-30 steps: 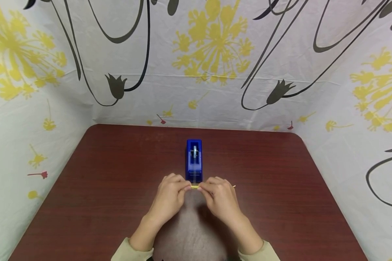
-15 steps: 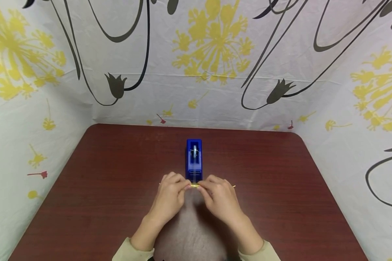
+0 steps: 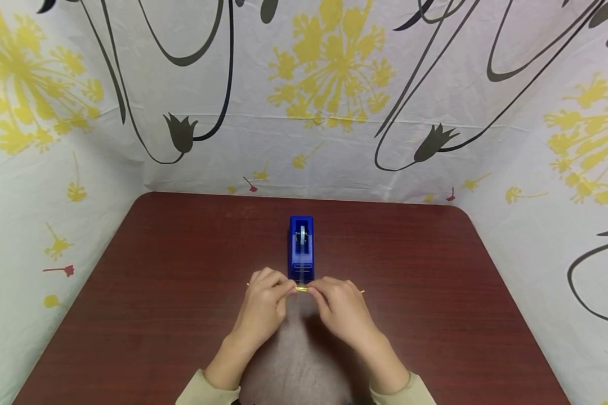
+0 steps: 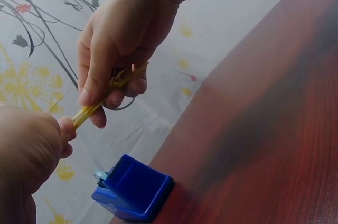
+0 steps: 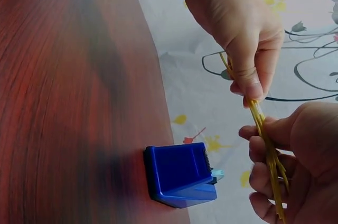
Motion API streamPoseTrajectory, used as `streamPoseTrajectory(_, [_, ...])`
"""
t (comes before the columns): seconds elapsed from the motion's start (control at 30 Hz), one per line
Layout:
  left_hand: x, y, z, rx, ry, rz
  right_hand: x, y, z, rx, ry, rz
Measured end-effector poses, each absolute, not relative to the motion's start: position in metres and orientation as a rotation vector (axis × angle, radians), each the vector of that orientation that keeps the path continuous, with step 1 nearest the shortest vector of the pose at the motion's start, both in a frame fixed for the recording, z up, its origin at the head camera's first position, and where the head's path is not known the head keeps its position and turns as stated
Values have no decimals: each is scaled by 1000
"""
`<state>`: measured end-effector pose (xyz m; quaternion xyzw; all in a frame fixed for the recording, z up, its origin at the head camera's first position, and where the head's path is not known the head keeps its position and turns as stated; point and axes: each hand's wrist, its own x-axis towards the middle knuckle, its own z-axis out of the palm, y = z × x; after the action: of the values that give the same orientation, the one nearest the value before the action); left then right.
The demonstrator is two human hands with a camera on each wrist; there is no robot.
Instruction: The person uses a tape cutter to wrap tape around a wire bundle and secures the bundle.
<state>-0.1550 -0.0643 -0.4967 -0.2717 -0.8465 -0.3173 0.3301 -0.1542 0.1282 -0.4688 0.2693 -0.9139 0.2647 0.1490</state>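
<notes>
One slim bundle of thin yellow strands [image 3: 302, 289] runs crosswise between your left hand [image 3: 261, 304] and your right hand [image 3: 343, 308], both pinching it, raised above the dark red wood-grain table [image 3: 182, 292], near the blue, block-shaped tape dispenser [image 3: 302, 261].

My left hand [image 4: 26, 152] (lower left) and right hand [image 4: 124, 36] (top) pinching a slanted yellow bundle [image 4: 84, 115] of thin strands; below, a blue tape dispenser [image 4: 138, 186] on the red-brown table [image 4: 280, 139]; floral cloth [image 4: 158, 108] behind.
</notes>
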Motion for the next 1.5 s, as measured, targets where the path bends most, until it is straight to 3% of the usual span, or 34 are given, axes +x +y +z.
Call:
streamPoseTrajectory(0.27, [-155,-63,-496,-717,-2203,-818,-153,126,-469,617,-2647,905])
streamPoseTrajectory(1.5, [-149,-65,-489,-693,-2557,-679,-156,125,-480,671,-2465,864])
